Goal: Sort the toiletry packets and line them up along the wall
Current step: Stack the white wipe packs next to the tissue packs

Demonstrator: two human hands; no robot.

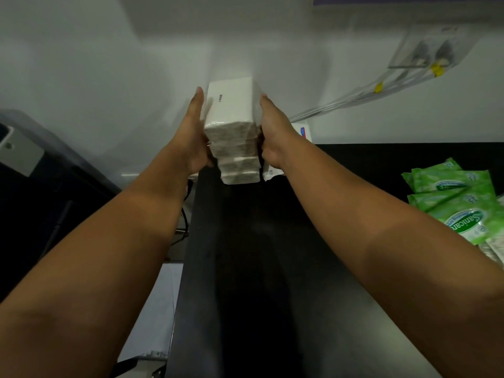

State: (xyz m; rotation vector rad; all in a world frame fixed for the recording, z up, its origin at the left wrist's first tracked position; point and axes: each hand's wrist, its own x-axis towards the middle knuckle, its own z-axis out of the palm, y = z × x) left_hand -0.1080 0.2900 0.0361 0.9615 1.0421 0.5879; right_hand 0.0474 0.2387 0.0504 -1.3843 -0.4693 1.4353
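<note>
1. While the stack of white packets (231,126) is being held at 12 o'clock by the wall (109,64), the left hand (193,137) and right hand (272,132) are pressing flat against its sides, fingers straight
2. Green packets (458,200) are lying on the black bench (259,255) at 3 o'clock

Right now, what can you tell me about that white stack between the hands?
The stack is several white packets, piled flat, seemingly wrapped in clear film; the top face bears small dark print. It is at the far end of the black table, close to the wall. The left hand and right hand press its sides with straight fingers.
</note>
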